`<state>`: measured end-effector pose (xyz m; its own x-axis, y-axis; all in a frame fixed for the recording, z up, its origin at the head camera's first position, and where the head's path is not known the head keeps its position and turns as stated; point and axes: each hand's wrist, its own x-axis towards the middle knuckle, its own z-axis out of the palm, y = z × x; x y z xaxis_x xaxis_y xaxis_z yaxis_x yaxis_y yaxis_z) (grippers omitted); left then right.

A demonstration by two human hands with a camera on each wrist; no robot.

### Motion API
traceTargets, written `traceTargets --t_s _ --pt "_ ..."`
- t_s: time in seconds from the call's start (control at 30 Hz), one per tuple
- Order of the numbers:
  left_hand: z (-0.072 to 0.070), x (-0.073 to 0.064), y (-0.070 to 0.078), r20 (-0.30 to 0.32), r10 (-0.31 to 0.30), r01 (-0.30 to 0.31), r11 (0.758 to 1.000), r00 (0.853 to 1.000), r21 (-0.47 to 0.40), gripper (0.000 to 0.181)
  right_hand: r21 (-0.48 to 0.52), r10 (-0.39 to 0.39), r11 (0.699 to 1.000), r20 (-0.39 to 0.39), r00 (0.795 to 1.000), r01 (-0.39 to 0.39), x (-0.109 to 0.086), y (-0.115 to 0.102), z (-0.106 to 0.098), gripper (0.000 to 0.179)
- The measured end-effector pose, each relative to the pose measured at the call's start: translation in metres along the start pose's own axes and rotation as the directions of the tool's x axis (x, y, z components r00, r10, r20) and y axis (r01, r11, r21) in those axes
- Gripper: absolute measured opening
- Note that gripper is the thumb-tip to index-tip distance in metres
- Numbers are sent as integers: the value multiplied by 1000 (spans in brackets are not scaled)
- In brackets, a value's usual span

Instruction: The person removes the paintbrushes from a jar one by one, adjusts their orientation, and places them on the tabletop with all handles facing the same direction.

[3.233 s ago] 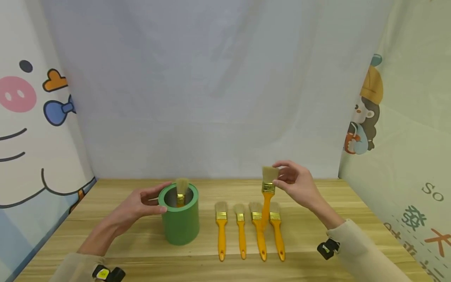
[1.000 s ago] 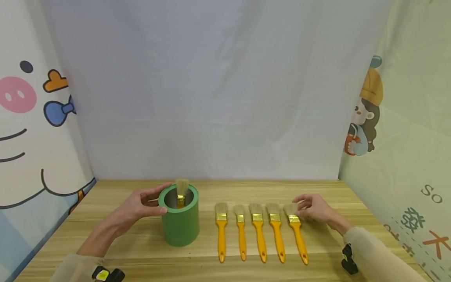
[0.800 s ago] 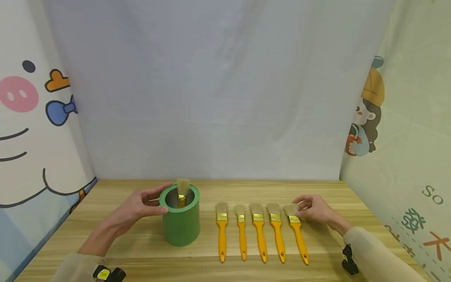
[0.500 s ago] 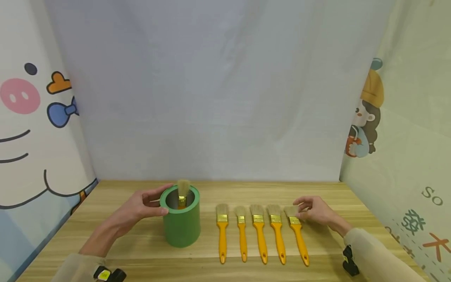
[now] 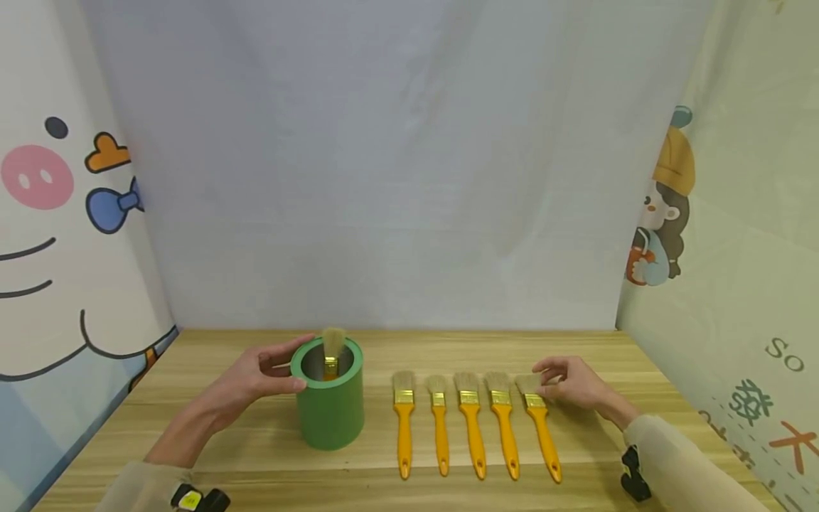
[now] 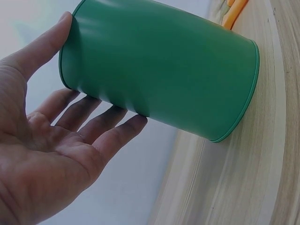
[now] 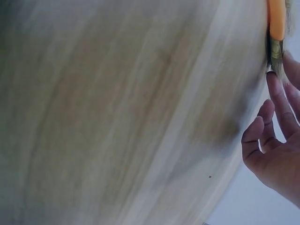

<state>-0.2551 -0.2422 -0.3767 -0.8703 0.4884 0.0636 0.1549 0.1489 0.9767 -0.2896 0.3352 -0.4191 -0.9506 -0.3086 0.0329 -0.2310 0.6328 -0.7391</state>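
Observation:
My left hand [image 5: 259, 370] holds the green can [image 5: 330, 416] at its upper left, thumb at the front of the rim and fingers behind. The left wrist view shows thumb and fingers [image 6: 133, 126] on opposite sides of the can [image 6: 159, 65]. A paintbrush [image 5: 333, 345] stands in it bristles up, its handle mostly hidden inside. At the right end of a row, my right hand [image 5: 569, 380] pinches the bristles of a yellow-handled paintbrush [image 5: 545, 441] lying on the table. In the right wrist view, that brush [image 7: 277, 21] reaches down to the fingertips.
Several more paintbrushes with yellow handles lie side by side between can and right hand, among them a wide one [image 5: 404, 434], a narrow one [image 5: 440, 434] and another wide one [image 5: 505, 434]. A pale curtain [image 5: 397, 178] hangs behind the wooden table [image 5: 384, 491].
About three seconds ago my right hand held a paintbrush upright above the row; it now lies at the row's right end, bristles still in my fingers. The left hand has stayed on the can.

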Motion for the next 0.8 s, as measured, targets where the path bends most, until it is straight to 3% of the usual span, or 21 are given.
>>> traceTargets --t_s 0.23,0.47,0.63,0.8 --pt "0 0 -1 -5 -1 1 1000 1000 11 79 -79 -113 991 -58 992 109 2 -10 -4 32" --pt "-1 1 -3 -10 -4 5 1000 1000 13 80 -147 -190 973 -89 978 176 11 -47 -2 26" --pt "-1 2 -4 -15 -3 3 1000 1000 19 80 -156 -242 961 -77 967 228 20 -85 14 23" --pt "-2 3 -5 -11 0 0 1000 1000 10 80 -99 -312 947 -54 949 306 26 -122 47 25"
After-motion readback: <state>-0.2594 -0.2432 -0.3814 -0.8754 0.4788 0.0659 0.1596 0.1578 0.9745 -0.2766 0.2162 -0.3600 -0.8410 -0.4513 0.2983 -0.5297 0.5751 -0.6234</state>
